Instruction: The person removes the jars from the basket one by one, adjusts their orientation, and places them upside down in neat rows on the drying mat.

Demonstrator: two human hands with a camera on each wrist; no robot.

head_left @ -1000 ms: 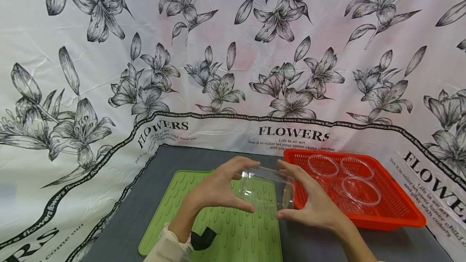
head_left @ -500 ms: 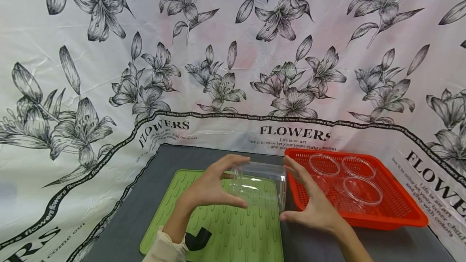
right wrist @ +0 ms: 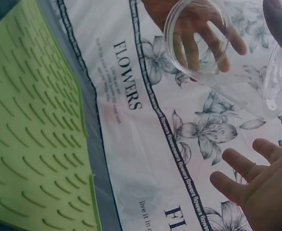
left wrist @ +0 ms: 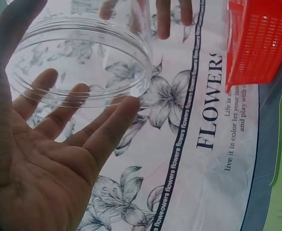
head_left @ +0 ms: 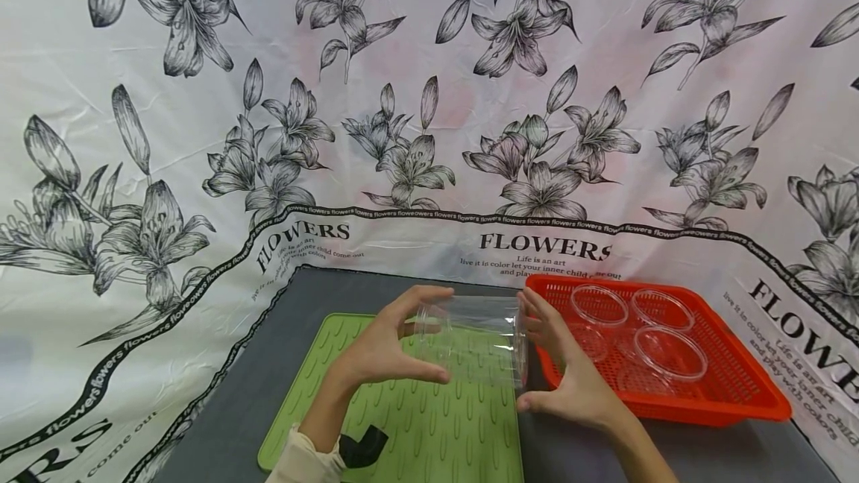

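Between my two hands a clear plastic jar (head_left: 473,341) lies on its side in the air above a green ribbed mat (head_left: 443,431). My left hand (head_left: 382,345) holds one end, thumb below and fingers above. At the other end, my right hand (head_left: 570,371) holds the jar between thumb and fingers. In the left wrist view the ringed rim of the jar (left wrist: 80,67) faces the left palm, with fingers (left wrist: 109,127) around its edge. The right wrist view shows the see-through jar (right wrist: 198,38) with the left hand behind it; its nearer end is partly cut off.
A red perforated basket (head_left: 711,408) stands on the right, with three clear round containers (head_left: 671,352) in it, open tops up. A black object (head_left: 364,447) shows by the left cuff. Behind the grey table (head_left: 221,408) hangs a flower-print cloth (head_left: 403,244).
The jar has turned in the hands and moved slightly left; its tilt has levelled out. My left hand has shifted a little left. The basket and mat stay put.
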